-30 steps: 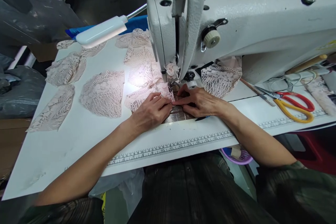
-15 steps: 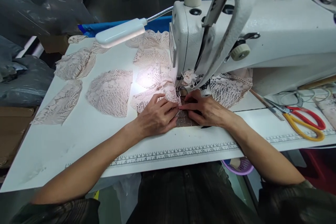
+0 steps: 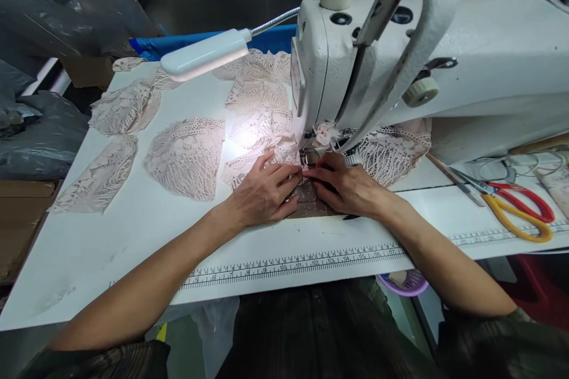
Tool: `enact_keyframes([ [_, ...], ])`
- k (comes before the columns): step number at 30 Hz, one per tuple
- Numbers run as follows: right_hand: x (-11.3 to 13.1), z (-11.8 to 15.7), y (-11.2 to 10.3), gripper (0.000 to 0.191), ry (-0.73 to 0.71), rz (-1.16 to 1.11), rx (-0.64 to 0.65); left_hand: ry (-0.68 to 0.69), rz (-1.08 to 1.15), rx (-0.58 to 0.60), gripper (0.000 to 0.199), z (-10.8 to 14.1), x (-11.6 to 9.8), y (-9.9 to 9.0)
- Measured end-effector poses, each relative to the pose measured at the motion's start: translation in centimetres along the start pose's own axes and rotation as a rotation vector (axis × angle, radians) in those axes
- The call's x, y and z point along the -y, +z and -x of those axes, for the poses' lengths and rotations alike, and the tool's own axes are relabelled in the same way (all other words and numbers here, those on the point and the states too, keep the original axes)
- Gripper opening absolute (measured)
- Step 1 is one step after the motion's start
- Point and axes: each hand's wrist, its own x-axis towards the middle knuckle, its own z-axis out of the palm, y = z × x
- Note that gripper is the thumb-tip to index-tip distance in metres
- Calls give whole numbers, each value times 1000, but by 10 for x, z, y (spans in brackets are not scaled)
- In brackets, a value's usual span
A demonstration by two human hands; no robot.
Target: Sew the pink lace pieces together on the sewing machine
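Pale pink lace fabric (image 3: pixel 284 148) lies bunched at the needle end of a white sewing machine (image 3: pixel 315 71). On its near edge, just before the presser foot (image 3: pixel 310 157), my left hand (image 3: pixel 267 192) presses and pinches the lace with bent fingers. My right hand (image 3: pixel 351 186) meets it from the other side, thumb and fingers closed at the same edge. The fingertips of both hands almost touch. They hide the bit of lace between them. Under my hands shows a brownish plate (image 3: pixel 309 204) with thread scraps.
Several cut lace pieces (image 3: pixel 184 157) lie across the white table (image 3: pixel 111 249). A lamp (image 3: pixel 207 54) shines from above. Scissors with red and yellow handles (image 3: pixel 518 210) rest at the right. A printed ruler (image 3: pixel 284 266) runs along the front edge; a purple basket (image 3: pixel 406 284) sits below.
Both hands have shifted slightly away from me, toward the presser foot, and the lace in front of it has drawn in. The view has moved a little, too.
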Motion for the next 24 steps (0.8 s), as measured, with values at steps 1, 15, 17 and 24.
enact_keyframes([
  [1,0,0,1,36,2,9,-1,2,-2,7,31,0,0,0],
  [15,6,-6,3,34,0,186,16,-19,13,140,46,-3,9,-3],
  [17,9,-7,3,33,19,219,37,-18,14,141,47,-3,10,-4],
  [24,15,-2,3,36,181,238,74,-45,29,174,49,-6,15,-5],
])
